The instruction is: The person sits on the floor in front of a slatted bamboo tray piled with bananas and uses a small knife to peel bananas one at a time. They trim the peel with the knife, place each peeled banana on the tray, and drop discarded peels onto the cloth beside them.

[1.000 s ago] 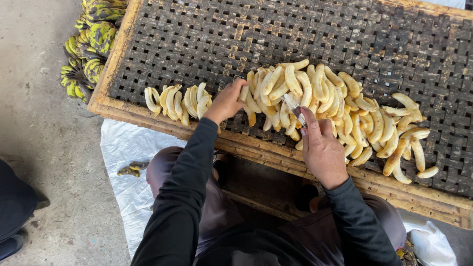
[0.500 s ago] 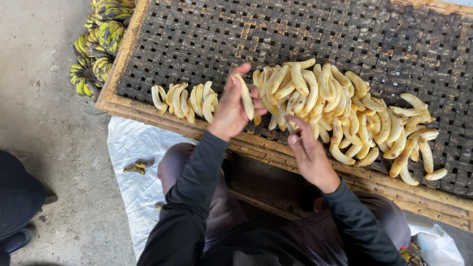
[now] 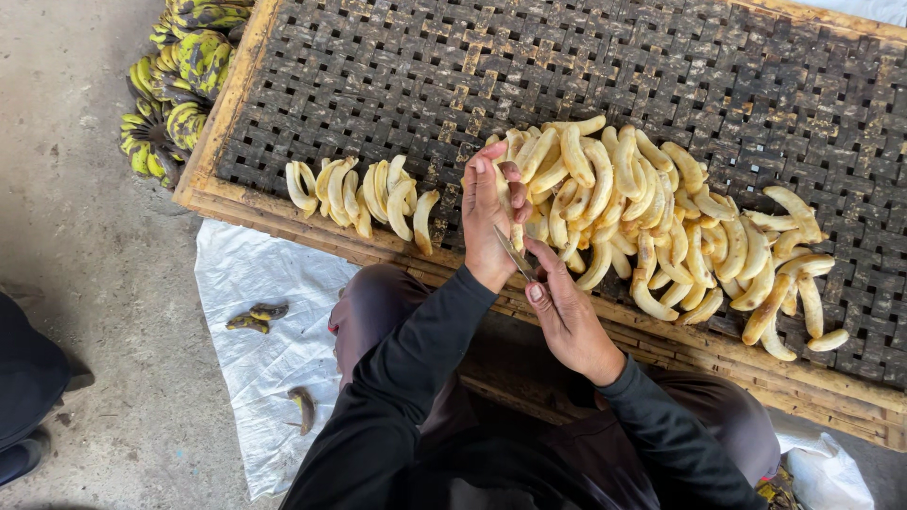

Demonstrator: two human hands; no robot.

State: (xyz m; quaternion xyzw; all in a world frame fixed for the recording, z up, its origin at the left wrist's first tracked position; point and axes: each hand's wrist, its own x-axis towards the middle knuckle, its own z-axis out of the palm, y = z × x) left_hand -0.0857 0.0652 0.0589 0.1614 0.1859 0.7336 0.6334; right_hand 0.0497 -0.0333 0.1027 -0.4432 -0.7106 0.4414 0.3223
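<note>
Left hand [image 3: 489, 219]: being held upright over the near edge of the rack, fingers [image 3: 480, 179] curled together around a pale peeled banana [image 3: 515, 231], most of which is being hidden by the palm.
Right hand [image 3: 567, 316]: being held just below the left, fingers pinched shut on a small thin metal blade [image 3: 513, 253]; the blade tip is being pressed against the banana in the left hand.
Held banana: being kept above the rack's near wooden frame, just beside the large heap.
Large heap of peeled pale-yellow bananas [image 3: 661, 222]: being left loosely piled on the rack, right of the hands.
Small row of peeled bananas [image 3: 364, 194]: being kept side by side, left of the hands, apart from the heap.
Rack: a dark woven lattice tray with a wooden frame [image 3: 397, 85], carrying both lots.
Unpeeled green-yellow blotched banana bunches [image 3: 175, 80]: lying on the concrete floor beyond the rack's left corner.
White woven plastic sheet [image 3: 265, 321]: being spread on the floor under the person's knees, with dark peel scraps [image 3: 255, 316] lying on it.
</note>
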